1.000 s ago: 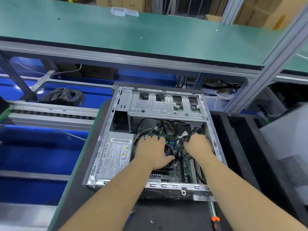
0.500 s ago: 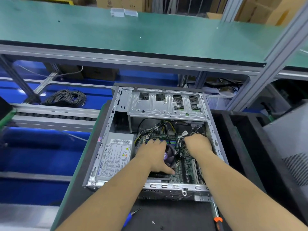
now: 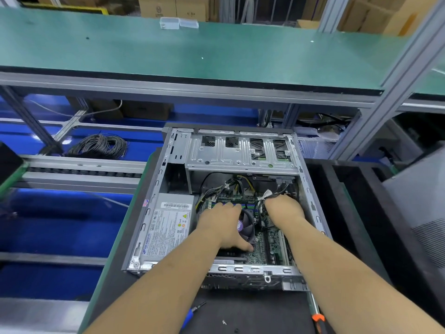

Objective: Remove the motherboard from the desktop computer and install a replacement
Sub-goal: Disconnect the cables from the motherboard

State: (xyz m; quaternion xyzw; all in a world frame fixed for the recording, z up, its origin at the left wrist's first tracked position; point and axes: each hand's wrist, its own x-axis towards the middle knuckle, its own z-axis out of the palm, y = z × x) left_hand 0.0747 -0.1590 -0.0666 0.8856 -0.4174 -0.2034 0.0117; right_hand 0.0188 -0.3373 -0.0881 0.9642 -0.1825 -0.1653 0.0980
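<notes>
Open desktop computer case (image 3: 154, 220) lying on a dark mat, viewed from above. Both hands reach inside — the left hand (image 3: 222, 225) rests over the cooler fan (image 3: 246, 225), thumb on the motherboard (image 3: 269, 239); the right hand (image 3: 284, 208) sits among a cable bundle (image 3: 267, 195), fingers hidden. The power supply (image 3: 166, 227) lies left — the drive cage (image 3: 240, 153) beyond.

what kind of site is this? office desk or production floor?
Most likely a production or repair line, not an office. A long green-topped workbench on aluminium framing spans the view, a roller conveyor runs at left, and cardboard boxes are stacked behind. Both hands work inside an open desktop case.
</notes>
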